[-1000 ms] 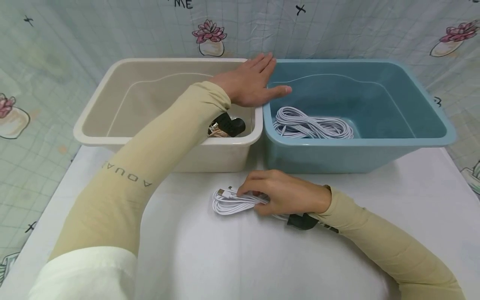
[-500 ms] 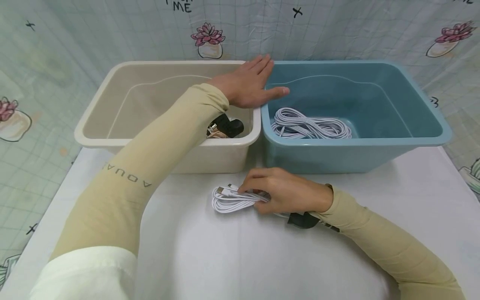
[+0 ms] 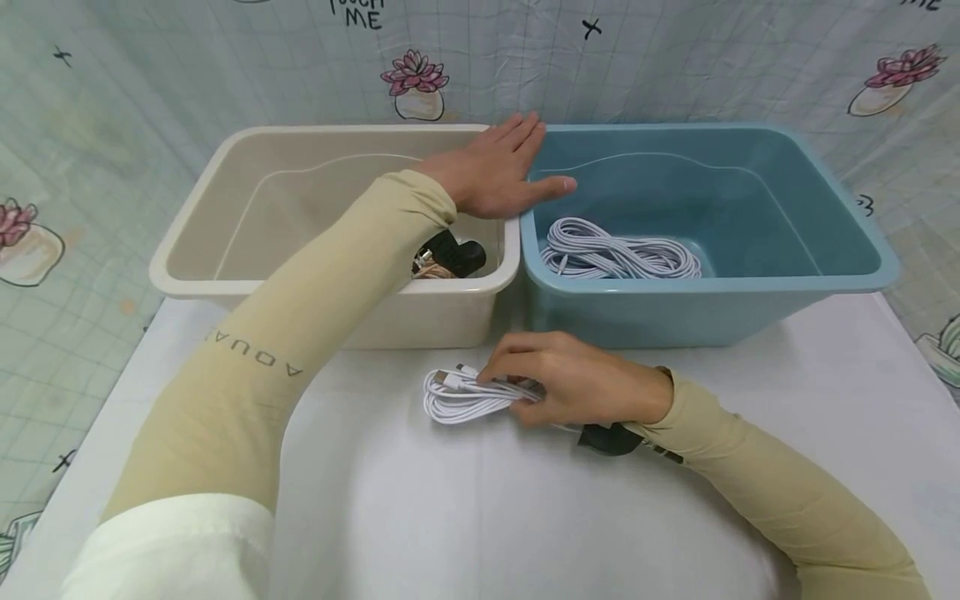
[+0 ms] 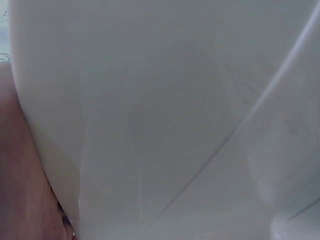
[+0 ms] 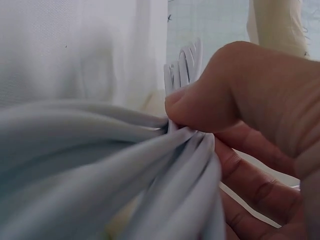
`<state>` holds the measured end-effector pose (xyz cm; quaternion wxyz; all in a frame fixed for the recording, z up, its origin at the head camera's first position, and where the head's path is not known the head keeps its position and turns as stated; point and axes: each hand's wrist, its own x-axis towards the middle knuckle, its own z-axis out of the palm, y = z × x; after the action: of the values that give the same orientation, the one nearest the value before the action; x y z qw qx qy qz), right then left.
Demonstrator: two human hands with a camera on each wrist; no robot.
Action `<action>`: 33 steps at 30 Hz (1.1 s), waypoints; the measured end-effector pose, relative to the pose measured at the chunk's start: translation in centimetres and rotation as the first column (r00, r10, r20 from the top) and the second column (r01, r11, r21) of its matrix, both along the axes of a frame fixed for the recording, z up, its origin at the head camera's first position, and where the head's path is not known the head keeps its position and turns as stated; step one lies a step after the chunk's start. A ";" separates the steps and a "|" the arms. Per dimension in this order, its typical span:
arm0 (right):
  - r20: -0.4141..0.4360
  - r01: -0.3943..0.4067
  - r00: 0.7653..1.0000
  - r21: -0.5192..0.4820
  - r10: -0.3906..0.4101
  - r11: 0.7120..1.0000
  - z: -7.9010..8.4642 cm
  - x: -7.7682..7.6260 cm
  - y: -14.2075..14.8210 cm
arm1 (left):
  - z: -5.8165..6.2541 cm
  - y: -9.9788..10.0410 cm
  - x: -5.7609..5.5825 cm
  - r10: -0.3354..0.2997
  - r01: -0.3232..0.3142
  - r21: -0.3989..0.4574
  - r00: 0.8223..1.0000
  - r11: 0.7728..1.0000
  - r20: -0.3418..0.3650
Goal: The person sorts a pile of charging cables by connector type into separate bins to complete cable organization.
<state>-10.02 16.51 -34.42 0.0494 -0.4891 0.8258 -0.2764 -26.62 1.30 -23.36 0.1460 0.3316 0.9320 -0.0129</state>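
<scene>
A coiled white USB cable (image 3: 459, 402) lies in front of the two bins, its plugs at the left end. My right hand (image 3: 573, 379) pinches the coil at its middle; in the right wrist view the thumb (image 5: 200, 107) presses the gathered strands (image 5: 175, 165) against the fingers. My left hand (image 3: 491, 171) rests with straight fingers over the meeting rims of the cream bin (image 3: 337, 287) and the blue bin (image 3: 712, 285). The left wrist view shows mostly the cream bin's inner wall (image 4: 165, 110), with part of the hand (image 4: 25, 175) at the left edge.
Inside the blue bin lies a bundled white cable (image 3: 622, 250). A black item (image 3: 459, 253) with a tan cord is in the cream bin, partly behind the left forearm. A patterned cloth (image 3: 480, 67) hangs behind; a white cloth (image 3: 420, 517) covers the table.
The view has shifted slightly, so the bins sit a little lower in frame. My right hand keeps its pinch on the cable; the left hand stays on the rims.
</scene>
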 end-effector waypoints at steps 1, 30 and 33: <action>-0.004 -0.002 1.000 -0.005 0.002 1.000 0.1 0.0 0.0 | 0.0 0.0 0.0 0.001 -0.001 0.002 1.000 1.000 -0.001; -0.086 0.015 0.996 -0.058 -0.020 0.998 1.7 0.1 1.1 | 0.0 0.0 0.2 0.003 -0.003 0.023 1.000 1.000 0.004; -0.098 0.017 0.995 -0.060 -0.023 0.998 1.9 0.1 1.2 | 0.0 0.0 0.2 0.004 -0.004 0.022 1.000 1.000 0.003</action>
<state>-9.90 17.75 -32.53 -0.0088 -0.4952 0.8235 -0.2766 -26.44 1.28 -23.35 0.1440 0.3314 0.9324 -0.0021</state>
